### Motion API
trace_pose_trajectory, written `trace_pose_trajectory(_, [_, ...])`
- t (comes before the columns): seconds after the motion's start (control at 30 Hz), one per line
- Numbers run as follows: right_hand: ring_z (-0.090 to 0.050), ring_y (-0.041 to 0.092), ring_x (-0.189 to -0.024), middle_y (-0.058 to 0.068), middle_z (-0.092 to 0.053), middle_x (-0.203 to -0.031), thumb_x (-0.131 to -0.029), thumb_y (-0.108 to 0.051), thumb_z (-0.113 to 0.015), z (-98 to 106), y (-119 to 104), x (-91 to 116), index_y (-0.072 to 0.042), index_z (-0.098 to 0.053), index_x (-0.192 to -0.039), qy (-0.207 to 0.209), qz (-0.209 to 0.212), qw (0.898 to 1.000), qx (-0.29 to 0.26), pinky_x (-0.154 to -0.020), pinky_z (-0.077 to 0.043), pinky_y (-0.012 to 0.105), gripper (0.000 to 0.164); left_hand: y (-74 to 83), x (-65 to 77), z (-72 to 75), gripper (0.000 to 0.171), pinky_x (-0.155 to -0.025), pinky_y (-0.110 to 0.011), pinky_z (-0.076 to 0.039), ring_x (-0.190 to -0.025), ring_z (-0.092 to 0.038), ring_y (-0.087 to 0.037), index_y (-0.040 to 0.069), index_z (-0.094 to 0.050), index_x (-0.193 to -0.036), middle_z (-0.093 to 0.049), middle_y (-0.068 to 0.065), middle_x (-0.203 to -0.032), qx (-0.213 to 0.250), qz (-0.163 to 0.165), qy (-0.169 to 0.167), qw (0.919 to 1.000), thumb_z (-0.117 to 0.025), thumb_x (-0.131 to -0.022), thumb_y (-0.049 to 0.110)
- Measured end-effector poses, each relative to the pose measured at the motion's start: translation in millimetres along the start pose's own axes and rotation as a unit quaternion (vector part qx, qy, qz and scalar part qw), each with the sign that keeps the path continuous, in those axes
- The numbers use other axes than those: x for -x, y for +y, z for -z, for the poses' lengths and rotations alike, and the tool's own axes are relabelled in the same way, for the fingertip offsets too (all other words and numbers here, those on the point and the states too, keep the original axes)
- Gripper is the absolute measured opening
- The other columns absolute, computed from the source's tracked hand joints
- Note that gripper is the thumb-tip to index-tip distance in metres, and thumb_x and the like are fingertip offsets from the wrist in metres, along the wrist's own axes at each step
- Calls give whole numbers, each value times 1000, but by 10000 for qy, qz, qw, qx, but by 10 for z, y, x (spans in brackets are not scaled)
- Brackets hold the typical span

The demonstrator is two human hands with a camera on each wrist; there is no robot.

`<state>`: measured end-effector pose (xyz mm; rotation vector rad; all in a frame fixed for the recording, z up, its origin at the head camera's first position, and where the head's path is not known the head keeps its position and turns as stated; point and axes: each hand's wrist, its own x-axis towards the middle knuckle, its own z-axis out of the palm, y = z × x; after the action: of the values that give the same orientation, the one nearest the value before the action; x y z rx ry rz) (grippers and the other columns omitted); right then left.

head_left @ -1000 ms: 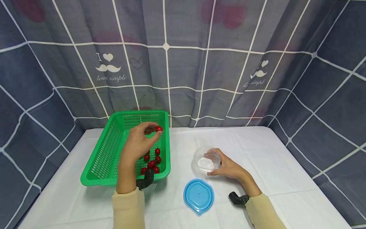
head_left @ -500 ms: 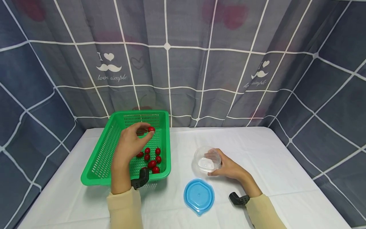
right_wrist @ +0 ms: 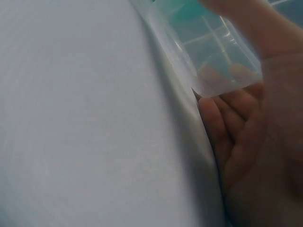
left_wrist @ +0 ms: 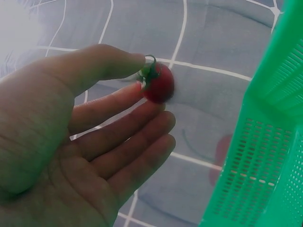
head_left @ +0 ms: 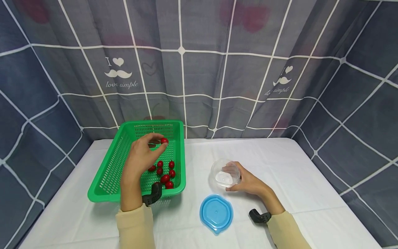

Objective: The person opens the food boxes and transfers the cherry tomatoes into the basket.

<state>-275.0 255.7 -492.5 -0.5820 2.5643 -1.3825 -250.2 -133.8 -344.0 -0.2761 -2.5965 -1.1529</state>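
Note:
My left hand (head_left: 143, 152) pinches a red cherry tomato (head_left: 164, 140) between thumb and fingertips, above the green basket (head_left: 105, 173). In the left wrist view the cherry tomato (left_wrist: 160, 84) shows its green stem at the thumb tip, the other fingers stretched out below. Several more cherry tomatoes (head_left: 165, 178) lie in the basket's near right part. My right hand (head_left: 248, 180) grips a clear plastic container (head_left: 224, 173) from its right side. Fingers show through the wall of the container (right_wrist: 208, 47) in the right wrist view. No tomato shows inside it.
A blue lid (head_left: 216, 213) lies on the white tablecloth (head_left: 192, 235) in front of the container. A grey checked curtain (head_left: 202, 79) hangs behind the table and down both sides.
My left hand has drawn a little left over the basket with the cherry tomato, then stayed still. More tomatoes came into sight beside it. The right hand and container have not moved.

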Motion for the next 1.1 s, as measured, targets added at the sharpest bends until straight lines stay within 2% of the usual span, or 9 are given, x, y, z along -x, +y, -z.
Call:
trace_pose_trajectory(0.2, [-43,29,-147,-2,-61,-145,-69,-29,-95,5,3,1,-20,-42,-145,26,-20,10000,12,-122,-23,60,94,5,-3,-1,35,-100,-54,-52,-116,-65,-39,4,-67,-129,-68,-18,-126,13,-119,40,9999,-68,-99,23])
trace_pose_trajectory(0.53, [-43,28,-146,-5,-61,-145,-69,-31,-95,-2,1,-5,-21,-42,-146,2,-21,10000,31,-122,-25,60,94,11,7,-1,35,-99,-54,-52,-116,-65,-38,6,-67,-130,-67,-17,-126,-6,-117,-2,9999,-67,-99,23])
trace_pose_trajectory(0.8, [-47,28,-141,-2,-57,-146,-69,-37,-95,-10,-22,-10,-23,-48,-142,111,-102,9995,276,-117,-32,58,88,50,17,-7,36,-99,-53,-52,-119,-63,-37,5,-66,-131,-66,-16,-129,42,-177,-62,9998,-66,-100,22])
trace_pose_trajectory(0.93, [-47,30,-141,1,-57,-147,-70,-37,-94,10,-20,-4,-20,-48,-144,90,-41,9994,320,-117,-32,60,89,47,20,-11,38,-101,-54,-51,-122,-62,-36,7,-64,-134,-66,-15,-131,50,-141,-199,9997,-65,-101,24])
trace_pose_trajectory(1.1, [-46,33,-142,5,-56,-149,-71,-34,-94,76,8,7,-17,-40,-154,-39,155,9995,262,-118,-31,61,100,53,34,-1,45,-107,-56,-48,-128,-59,-38,8,-58,-141,-62,-16,-138,90,-180,-465,9987,-65,-102,28])
